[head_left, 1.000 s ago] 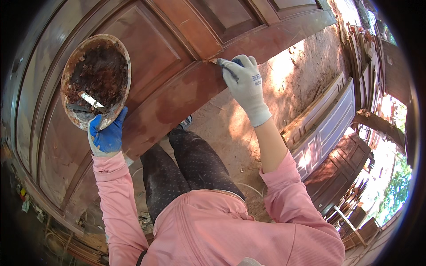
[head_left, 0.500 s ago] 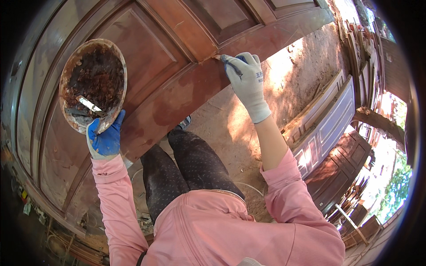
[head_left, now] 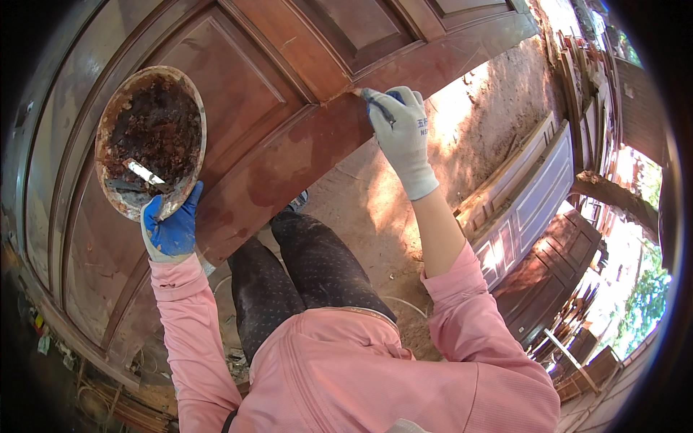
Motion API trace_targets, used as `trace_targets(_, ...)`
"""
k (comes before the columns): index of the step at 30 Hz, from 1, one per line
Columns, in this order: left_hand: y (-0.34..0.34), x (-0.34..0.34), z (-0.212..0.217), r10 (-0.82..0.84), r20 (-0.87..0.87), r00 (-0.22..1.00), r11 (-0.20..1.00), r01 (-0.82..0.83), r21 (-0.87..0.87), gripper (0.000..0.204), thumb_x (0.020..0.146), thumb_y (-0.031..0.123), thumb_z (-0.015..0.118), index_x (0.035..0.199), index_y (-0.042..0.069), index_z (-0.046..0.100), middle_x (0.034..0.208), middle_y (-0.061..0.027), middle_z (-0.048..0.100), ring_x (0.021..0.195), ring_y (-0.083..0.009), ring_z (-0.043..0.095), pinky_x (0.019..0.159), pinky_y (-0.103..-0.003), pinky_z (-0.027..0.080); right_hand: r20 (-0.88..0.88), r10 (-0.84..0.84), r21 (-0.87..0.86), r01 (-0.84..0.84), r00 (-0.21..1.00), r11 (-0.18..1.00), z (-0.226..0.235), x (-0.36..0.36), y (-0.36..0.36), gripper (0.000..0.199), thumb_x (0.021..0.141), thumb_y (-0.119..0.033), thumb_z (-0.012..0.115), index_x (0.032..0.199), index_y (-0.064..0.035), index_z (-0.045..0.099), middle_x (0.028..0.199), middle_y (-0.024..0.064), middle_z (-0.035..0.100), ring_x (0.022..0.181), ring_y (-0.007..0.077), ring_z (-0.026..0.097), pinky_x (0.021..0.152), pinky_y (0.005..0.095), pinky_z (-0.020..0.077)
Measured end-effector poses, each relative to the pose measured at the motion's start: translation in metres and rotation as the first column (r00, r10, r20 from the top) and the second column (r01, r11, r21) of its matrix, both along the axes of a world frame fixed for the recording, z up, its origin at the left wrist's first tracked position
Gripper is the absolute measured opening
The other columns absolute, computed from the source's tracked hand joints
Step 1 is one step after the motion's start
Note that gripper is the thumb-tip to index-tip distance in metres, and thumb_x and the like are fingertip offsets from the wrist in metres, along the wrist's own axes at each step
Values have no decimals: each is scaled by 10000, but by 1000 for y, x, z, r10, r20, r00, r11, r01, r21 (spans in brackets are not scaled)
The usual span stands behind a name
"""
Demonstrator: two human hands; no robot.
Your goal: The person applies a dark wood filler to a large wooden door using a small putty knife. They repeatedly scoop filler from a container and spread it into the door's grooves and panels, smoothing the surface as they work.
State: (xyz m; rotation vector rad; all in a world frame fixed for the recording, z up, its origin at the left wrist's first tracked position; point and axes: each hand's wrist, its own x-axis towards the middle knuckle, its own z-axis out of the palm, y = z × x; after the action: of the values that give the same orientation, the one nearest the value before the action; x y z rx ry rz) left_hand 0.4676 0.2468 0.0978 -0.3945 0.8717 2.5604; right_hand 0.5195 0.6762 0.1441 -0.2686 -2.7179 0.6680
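Observation:
My left hand (head_left: 172, 224), in a white glove with a blue palm, grips the lower rim of a round, crusted bowl (head_left: 195, 108). Inside is a thick reddish-brown paste (head_left: 155, 105), and a flat metal blade (head_left: 144, 172) lies across it near my thumb. My right hand (head_left: 399, 126), gloved in white, is closed round a small dark-handled tool (head_left: 381, 108). Its pale tip rests at a joint on a brown panelled wooden door (head_left: 274, 169), where a rail meets the edge board. The fingers partly hide the tool, so its exact kind is unclear.
Against the right side lean several more doors, among them a pale blue-grey one (head_left: 521, 209) and a dark brown one (head_left: 552, 263). Stacked timber (head_left: 577, 94) stands farther off. Sunlit dirt ground (head_left: 462, 123) lies beyond the door's edge, and a thin pale cable (head_left: 408, 303) curves near my legs.
Very little differs. The bowl in my left hand sits slightly lower, and the tool's tip stays at the same joint in my right hand's grip.

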Motion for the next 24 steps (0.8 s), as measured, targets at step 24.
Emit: trace_targets(24,4,-2,0,-3,-11,1000,1000,3,-7,723,938,119,637,1609,58,373,1563,-228,511,1397,-478,527,1196,-642,412,28,-8,39,7,1000,999,0,6,-26,250,888,-118,705,1120,-133,797,952,94,627,943,326,561,846,452,506)
